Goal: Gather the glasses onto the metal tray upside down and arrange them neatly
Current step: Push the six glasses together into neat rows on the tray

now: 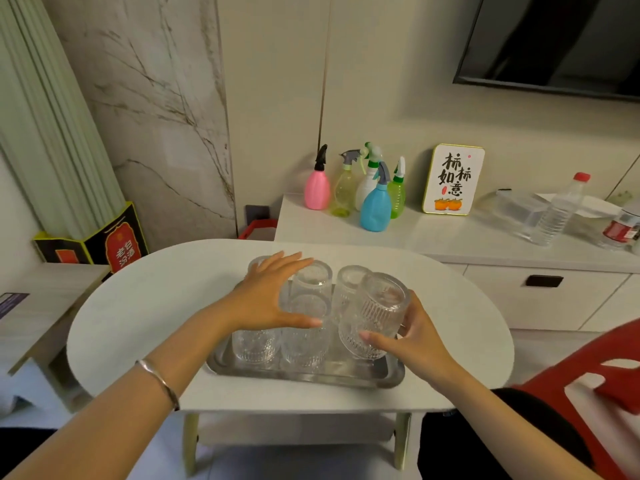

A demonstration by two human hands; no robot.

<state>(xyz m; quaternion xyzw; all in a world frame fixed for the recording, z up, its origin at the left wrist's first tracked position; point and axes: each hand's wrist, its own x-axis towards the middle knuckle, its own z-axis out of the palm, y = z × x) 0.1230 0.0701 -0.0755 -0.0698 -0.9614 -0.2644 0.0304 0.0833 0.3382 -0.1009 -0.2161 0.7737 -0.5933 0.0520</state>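
A metal tray (304,375) lies on the white oval table (138,317). Several ribbed clear glasses stand on it upside down in two rows. My right hand (412,337) grips the front right glass (375,313), which is tilted with its base up and toward the right. My left hand (266,296) is spread flat with fingers apart, resting over the front left glass (254,344) and front middle glass (304,344). Behind my left hand's fingers stand a back middle glass (313,277) and a back right glass (349,282). Another glass at the back left is mostly hidden.
Behind the table runs a white cabinet (450,237) with several spray bottles (375,206), a small sign (453,180), a water bottle (559,213) and a clear container. A red chair (595,382) stands at the right. A low side table sits at the left.
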